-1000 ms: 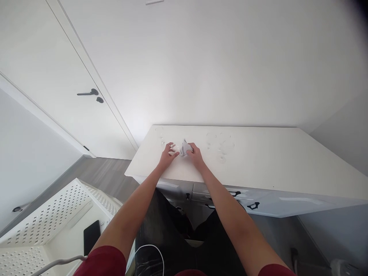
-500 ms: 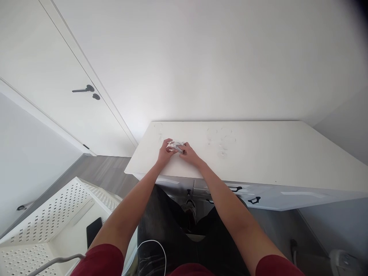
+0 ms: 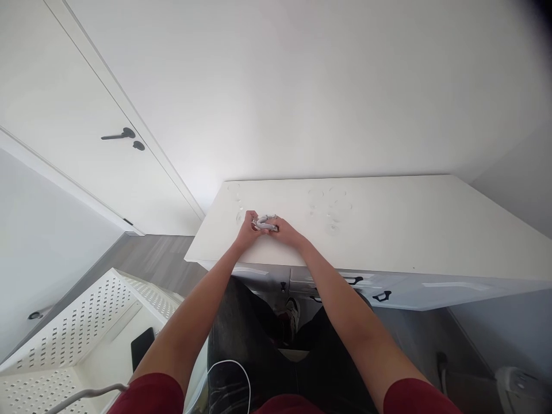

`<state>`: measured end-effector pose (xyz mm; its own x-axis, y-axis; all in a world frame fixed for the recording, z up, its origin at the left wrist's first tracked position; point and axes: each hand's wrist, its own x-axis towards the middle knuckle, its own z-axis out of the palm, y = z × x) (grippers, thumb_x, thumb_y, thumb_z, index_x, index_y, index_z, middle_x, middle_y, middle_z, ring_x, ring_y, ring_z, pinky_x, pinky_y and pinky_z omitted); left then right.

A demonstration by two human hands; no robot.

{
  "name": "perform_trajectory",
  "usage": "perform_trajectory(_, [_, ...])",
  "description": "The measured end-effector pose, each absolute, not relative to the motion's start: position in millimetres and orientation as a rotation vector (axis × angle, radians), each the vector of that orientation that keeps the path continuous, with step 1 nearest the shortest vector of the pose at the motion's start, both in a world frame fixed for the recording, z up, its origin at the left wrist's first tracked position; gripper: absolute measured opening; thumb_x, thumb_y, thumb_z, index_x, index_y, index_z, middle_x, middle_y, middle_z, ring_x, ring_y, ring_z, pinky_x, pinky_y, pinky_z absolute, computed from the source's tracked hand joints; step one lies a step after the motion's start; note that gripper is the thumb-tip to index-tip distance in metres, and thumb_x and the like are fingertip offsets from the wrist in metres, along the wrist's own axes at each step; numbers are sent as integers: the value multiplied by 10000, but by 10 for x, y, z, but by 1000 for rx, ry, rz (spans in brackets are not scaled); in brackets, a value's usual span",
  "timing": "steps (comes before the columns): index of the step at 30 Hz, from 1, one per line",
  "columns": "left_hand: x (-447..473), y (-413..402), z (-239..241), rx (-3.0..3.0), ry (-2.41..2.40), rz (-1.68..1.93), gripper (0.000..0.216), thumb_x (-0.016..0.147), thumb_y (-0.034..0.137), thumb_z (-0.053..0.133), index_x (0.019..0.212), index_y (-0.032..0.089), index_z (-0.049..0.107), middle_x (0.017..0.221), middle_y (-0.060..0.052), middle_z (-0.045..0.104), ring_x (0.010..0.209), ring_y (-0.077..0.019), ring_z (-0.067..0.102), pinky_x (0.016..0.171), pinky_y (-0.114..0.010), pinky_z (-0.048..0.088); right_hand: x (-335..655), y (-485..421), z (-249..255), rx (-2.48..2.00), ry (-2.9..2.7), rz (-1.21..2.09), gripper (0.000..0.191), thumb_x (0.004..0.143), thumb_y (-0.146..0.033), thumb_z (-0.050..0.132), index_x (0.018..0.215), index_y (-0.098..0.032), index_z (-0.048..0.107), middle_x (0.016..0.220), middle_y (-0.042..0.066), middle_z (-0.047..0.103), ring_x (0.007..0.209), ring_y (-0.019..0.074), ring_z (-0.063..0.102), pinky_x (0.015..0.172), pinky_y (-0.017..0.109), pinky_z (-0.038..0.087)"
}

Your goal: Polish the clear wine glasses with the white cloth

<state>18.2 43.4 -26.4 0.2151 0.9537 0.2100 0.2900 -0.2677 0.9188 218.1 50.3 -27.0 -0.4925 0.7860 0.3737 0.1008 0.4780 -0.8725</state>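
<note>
My left hand (image 3: 247, 231) is closed around what looks like a small clear glass, mostly hidden by my fingers. My right hand (image 3: 285, 233) is closed on a bunched grey-white cloth (image 3: 266, 223) that meets the glass between my hands. Both hands are held together over the left part of the white cabinet top (image 3: 397, 230). Just beyond my left hand stand faint clear glasses (image 3: 235, 194), hard to make out against the white. Several more clear glasses (image 3: 334, 210) stand to the right of my right hand.
The cabinet top meets a white wall (image 3: 302, 103) at the back. Dark handles (image 3: 382, 296) stick out of the cabinet front. A white perforated cart (image 3: 77, 322) holding a dark flat device (image 3: 141, 346) stands at my left. A door (image 3: 107, 98) is at the far left.
My hands have turned the glass and cloth slightly, and the cloth now shows as a curved band between them. The view has shifted a little. The standing glasses stay in place.
</note>
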Motion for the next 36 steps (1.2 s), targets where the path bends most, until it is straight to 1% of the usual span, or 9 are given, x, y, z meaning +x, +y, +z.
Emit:
perform_trajectory(3, [180,444,-260,1736,1160,1102,629,742,443,842,1193,267,441,1191,-39,565,860,-139,624,720,-274,520,2170,515,-288,-755,-1862,1067,259,868,-429,688,1019,-246,791,910,34,709,865,223,581,812,352,450])
perform_trajectory(7, [173,408,-172,1715,927,1153,658,813,531,784,1336,269,483,1383,-122,547,1161,-237,624,933,-366,554,2186,481,-234,-790,-1776,1212,378,832,-509,721,1055,-205,748,818,13,664,693,168,549,640,290,420])
perform_trajectory(12, [182,357,-53,1658,995,1068,541,931,596,624,1339,249,549,1122,-88,692,1004,-229,681,912,-379,565,2182,440,-196,-856,-1749,1262,387,803,-524,736,979,-180,718,708,-2,619,608,152,536,578,281,430])
perform_trajectory(17, [275,378,-53,1670,1229,1137,382,941,596,585,1004,227,659,908,-33,664,810,-190,624,681,-300,535,2123,415,-216,-908,-1817,1120,296,733,-471,803,842,-209,717,818,10,683,754,189,587,673,295,452])
perform_trajectory(21, [299,392,-87,1652,1237,1136,368,961,584,564,1034,236,659,858,-17,643,762,-171,601,648,-280,522,2124,410,-177,-906,-1810,1133,331,760,-507,781,919,-227,705,901,21,682,820,198,577,728,312,450])
perform_trajectory(25, [240,367,-94,1661,1066,1103,495,969,609,532,1333,273,557,1163,-74,671,969,-202,657,750,-300,587,2173,426,-128,-886,-1730,1224,396,799,-593,730,891,-214,662,845,10,629,785,187,521,735,315,418])
perform_trajectory(28, [193,360,-109,1676,895,1078,612,939,604,587,1461,308,466,1407,-104,578,1159,-236,635,833,-327,610,2225,440,-108,-844,-1595,1342,448,847,-642,668,933,-203,666,853,17,626,786,186,512,745,319,407])
perform_trajectory(32, [188,374,-150,1687,906,1065,569,956,598,572,1434,295,506,1165,-80,673,885,-177,690,726,-300,591,2280,440,-96,-817,-1576,1377,479,857,-679,637,933,-207,636,848,22,624,813,198,534,768,330,424])
perform_trajectory(36, [204,385,-172,1693,962,1074,528,966,649,527,1286,239,620,940,-50,696,706,-152,656,657,-289,557,2273,428,-129,-776,-1693,1343,524,859,-689,635,1125,-240,597,1009,49,634,953,233,571,874,370,462])
